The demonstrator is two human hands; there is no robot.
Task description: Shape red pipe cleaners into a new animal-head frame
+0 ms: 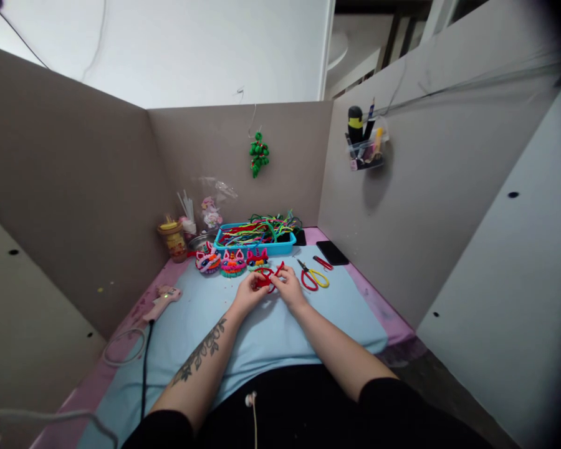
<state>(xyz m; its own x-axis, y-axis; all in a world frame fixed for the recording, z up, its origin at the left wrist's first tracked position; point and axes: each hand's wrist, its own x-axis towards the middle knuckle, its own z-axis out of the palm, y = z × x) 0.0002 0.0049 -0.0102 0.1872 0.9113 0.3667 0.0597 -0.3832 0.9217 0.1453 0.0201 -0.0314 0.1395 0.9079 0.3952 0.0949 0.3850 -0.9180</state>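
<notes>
A piece of bent red pipe cleaner (263, 276) sits between the two hands, just above the middle of a light blue cloth. The left hand (249, 292) pinches its near-left side, and the right hand (287, 287) has its fingers closed on the other side, where a red end sticks up.

Just right of the hands lie scissors (305, 269) with one red and one yellow handle, then a small red tool (323, 262) and a black smartphone (333, 253). Beyond the hands, three fuzzy eared animal heads (234, 264) stand in a row before a blue tray (280, 249) heaped with multicoloured pipe cleaners.

The blue cloth (336, 312) is rumpled at its near edge and overlies a stained pink surface (397, 330), which shows along both sides. At the left are a pink glue gun (163, 302) and a yellow-lidded cup (173, 241).

Grey-brown partitions (292, 162) enclose the table on three sides. A green beaded-looking bunch (258, 154) hangs on the back panel, a clear tool holder (367, 156) on the right one. Above rises a white wall (206, 50).
</notes>
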